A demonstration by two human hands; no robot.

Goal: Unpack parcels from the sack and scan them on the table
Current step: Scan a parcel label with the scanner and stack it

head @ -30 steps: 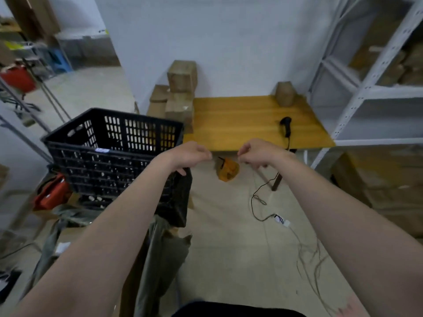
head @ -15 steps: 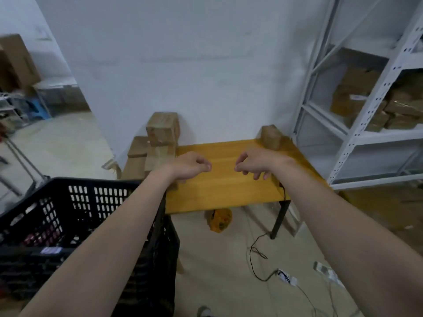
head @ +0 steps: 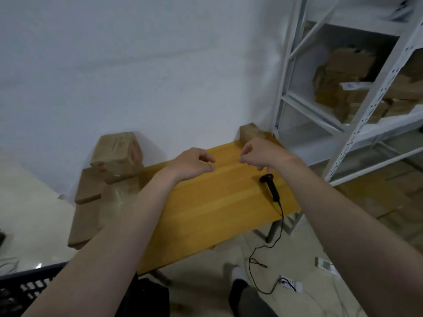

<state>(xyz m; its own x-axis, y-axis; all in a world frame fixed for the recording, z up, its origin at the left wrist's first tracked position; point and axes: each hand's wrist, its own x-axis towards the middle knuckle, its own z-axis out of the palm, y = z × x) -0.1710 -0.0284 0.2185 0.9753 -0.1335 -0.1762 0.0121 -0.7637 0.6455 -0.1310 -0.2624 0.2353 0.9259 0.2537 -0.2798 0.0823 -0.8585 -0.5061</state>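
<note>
Sitting at the far right corner of the table (head: pixel 217 202), just above the right hand (head: pixel 263 154) in the frame, a small taped cardboard parcel (head: pixel 249 133) is the nearest of the task's things. A stack of larger cardboard parcels (head: pixel 116 154) stands by the wall at the table's left end, centre left of the frame. The sack is not in view. The boxes look stiff and fairly light, and their glossy tape may be slippery, so a hold across two opposite side faces should suit them best. Neither grip holds anything. The left hand (head: pixel 192 165) and the right hover over the table top with fingers loosely curled, thumbs near the forefingers, and nothing visible between them. A black handheld barcode scanner (head: pixel 270 186) lies on the table right of centre, its cable (head: pixel 282 220) trailing over the edge to the floor. A black plastic crate (head: pixel 27 284) shows at lower left. A white shelving rack (head: pixel 357 124) holding more boxes fills the upper right.
</note>
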